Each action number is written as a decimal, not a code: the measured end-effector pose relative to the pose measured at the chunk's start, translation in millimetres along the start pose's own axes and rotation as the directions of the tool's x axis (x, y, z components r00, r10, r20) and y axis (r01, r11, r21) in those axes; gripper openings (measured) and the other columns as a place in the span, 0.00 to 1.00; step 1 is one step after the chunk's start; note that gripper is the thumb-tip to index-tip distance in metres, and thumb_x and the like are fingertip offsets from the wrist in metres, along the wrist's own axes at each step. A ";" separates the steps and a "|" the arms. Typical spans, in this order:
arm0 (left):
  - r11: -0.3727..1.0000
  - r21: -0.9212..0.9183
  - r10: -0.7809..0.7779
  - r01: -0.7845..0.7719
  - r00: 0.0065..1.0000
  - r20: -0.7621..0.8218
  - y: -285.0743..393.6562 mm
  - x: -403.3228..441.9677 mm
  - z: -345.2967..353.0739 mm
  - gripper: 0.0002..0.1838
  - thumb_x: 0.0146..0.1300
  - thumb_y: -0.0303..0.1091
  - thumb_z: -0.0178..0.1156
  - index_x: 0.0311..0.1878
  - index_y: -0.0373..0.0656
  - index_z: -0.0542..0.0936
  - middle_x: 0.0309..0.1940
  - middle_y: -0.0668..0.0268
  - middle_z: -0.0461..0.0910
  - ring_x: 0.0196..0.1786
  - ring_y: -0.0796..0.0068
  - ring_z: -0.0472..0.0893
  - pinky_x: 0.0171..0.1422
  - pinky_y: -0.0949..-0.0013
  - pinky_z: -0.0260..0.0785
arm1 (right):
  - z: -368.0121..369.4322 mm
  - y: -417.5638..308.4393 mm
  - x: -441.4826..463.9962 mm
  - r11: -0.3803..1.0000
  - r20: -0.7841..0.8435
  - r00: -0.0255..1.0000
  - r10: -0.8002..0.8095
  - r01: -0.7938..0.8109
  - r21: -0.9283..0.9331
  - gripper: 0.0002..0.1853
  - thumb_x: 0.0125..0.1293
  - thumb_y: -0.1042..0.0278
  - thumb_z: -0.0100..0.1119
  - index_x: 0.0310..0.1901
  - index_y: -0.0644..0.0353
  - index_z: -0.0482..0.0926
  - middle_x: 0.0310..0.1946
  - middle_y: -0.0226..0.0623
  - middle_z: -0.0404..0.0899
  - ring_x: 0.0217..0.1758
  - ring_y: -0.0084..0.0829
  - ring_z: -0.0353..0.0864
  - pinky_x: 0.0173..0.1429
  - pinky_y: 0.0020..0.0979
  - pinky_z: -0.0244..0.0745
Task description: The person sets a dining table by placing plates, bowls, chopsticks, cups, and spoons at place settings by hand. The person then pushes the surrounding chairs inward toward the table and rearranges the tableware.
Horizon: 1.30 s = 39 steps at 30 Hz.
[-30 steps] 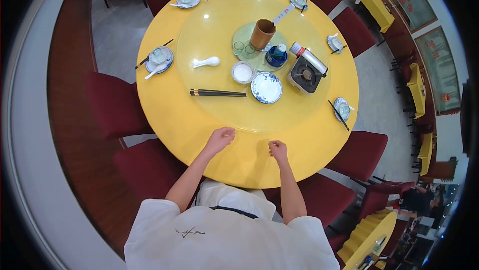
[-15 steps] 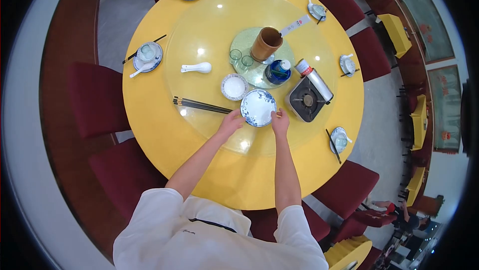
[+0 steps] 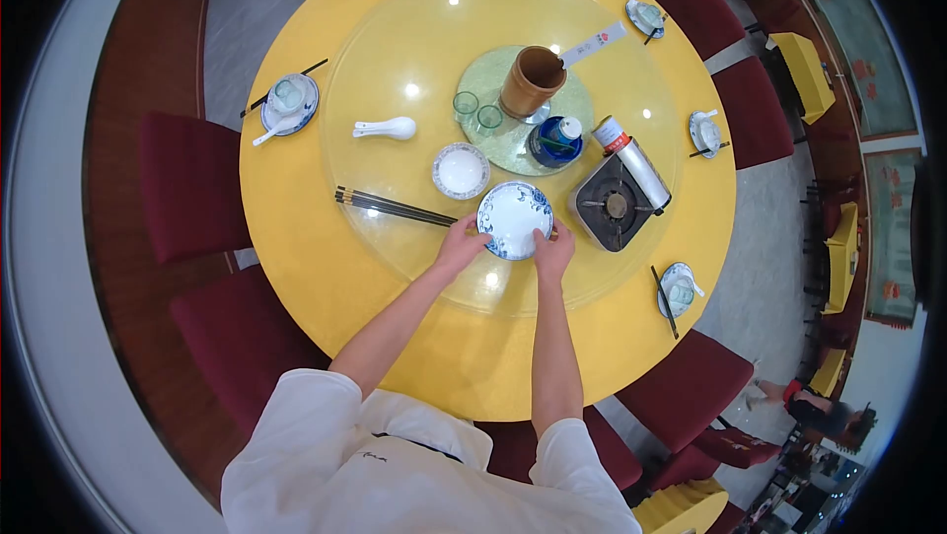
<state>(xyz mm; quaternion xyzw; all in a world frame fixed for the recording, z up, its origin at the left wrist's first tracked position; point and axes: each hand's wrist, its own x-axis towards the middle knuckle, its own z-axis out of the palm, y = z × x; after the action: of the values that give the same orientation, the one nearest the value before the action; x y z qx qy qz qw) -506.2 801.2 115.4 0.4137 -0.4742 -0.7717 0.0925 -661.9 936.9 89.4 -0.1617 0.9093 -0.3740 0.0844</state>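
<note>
My left grip [image 3: 460, 246] and right grip [image 3: 553, 252] clasp opposite sides of a blue-patterned plate [image 3: 514, 217], thumbs over the near rim. The plate lies between the two grips and slightly ahead, above the desk [image 3: 296, 268]; neither grip is nearer, as both touch it. Being round, it has no long axis and points nowhere; its face is upward. Whether it is lifted, I cannot tell. Chopsticks [image 3: 393, 205] extend leftward from my left grip; a stove [image 3: 604, 201] stands ahead-right of my right.

yellow table [image 3: 286, 179]: glass turntable [image 3: 395, 157], place settings [image 3: 310, 105] | turntable: spoon [image 3: 400, 128], chopsticks [image 3: 395, 206], bowl [image 3: 461, 171], stove [image 3: 602, 211]
</note>
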 end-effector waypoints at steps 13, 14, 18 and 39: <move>0.990 -0.094 0.108 -0.106 0.994 0.017 -10.0 -34.0 4.5 0.30 0.61 0.27 0.66 0.65 0.29 0.71 0.51 0.57 0.79 0.47 0.70 0.83 0.52 0.67 0.78 | -19.8 19.2 -43.0 0.923 -0.064 0.988 0.137 -0.104 0.371 0.18 0.63 0.74 0.66 0.54 0.70 0.80 0.45 0.43 0.84 0.42 0.32 0.82 0.47 0.32 0.78; 0.990 -0.041 0.139 -0.138 0.990 0.026 -8.4 -45.0 -2.7 0.28 0.62 0.28 0.66 0.65 0.30 0.72 0.50 0.57 0.80 0.48 0.70 0.83 0.53 0.66 0.77 | -25.0 17.5 -53.8 0.874 0.004 0.984 0.176 -0.158 0.460 0.17 0.65 0.75 0.63 0.54 0.71 0.79 0.44 0.41 0.84 0.43 0.29 0.82 0.47 0.30 0.79; 0.999 -0.029 0.021 -0.019 0.998 0.052 11.7 -105.6 -52.8 0.24 0.64 0.32 0.65 0.62 0.33 0.76 0.49 0.58 0.81 0.49 0.70 0.82 0.54 0.66 0.77 | -44.4 -11.5 -116.0 0.749 0.266 0.927 0.265 -0.371 0.549 0.14 0.68 0.77 0.60 0.53 0.70 0.77 0.44 0.39 0.83 0.43 0.27 0.83 0.46 0.29 0.81; 0.897 0.441 0.157 0.032 0.909 -0.386 -62.5 -189.4 -314.5 0.22 0.59 0.34 0.66 0.53 0.29 0.80 0.45 0.50 0.84 0.46 0.60 0.85 0.51 0.63 0.77 | 107.8 -123.8 -288.1 0.915 0.824 0.544 0.157 -0.395 0.087 0.20 0.64 0.66 0.65 0.55 0.67 0.78 0.45 0.38 0.83 0.45 0.28 0.83 0.44 0.31 0.82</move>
<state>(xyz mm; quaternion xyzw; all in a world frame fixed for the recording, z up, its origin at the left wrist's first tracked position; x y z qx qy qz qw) -140.9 729.8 103.8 0.5611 -0.6184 -0.5370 0.1202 -334.8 886.7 110.2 -0.1534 0.7281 -0.3588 0.5635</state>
